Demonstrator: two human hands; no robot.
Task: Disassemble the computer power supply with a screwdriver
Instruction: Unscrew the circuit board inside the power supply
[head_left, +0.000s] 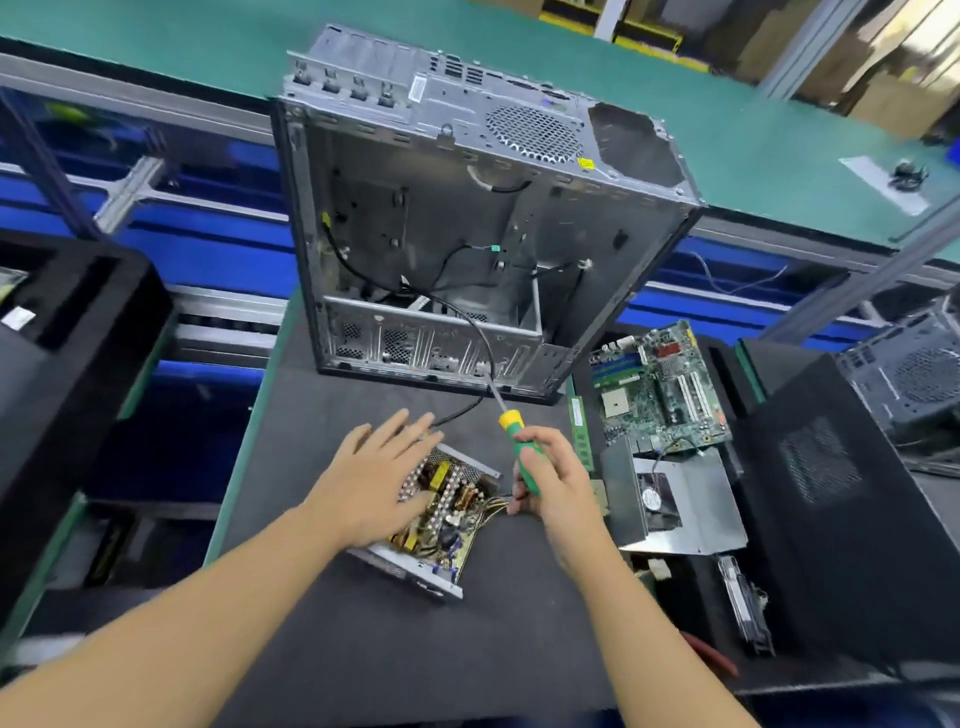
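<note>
Power supply (447, 519): lying on the dark mat (363, 649) just in front of the gutted computer case (467, 234), cover off, circuit board and coils facing upward; long axis running roughly near-to-far, far end leaning slightly right

Left hand (382, 480): spreading over the far-left part of the board, fingers straight and splayed, gripping nothing; possibly pressing on the parts, possibly hovering just above, not resolvable from this angle

Right hand (558, 486): sitting just beside the unit's right edge, at the wire bundle (493, 506) leaving that side; fingers wrapping round the handle of the green-and-yellow screwdriver (521, 441), wrist cocked back

Screwdriver shaft: pointing up and away toward the case, tip facing off from the board rather than down at it; unit lying left of and below the handle

Judged next move: needing the tool swung over and tipped down to reach any board screws, left hand bracing; right hand being nearer the wire side, left nearer the board itself

Lying to the right of the mat: motherboard (660, 389), memory stick (579, 431), metal cover with small fan (675, 499)
</note>
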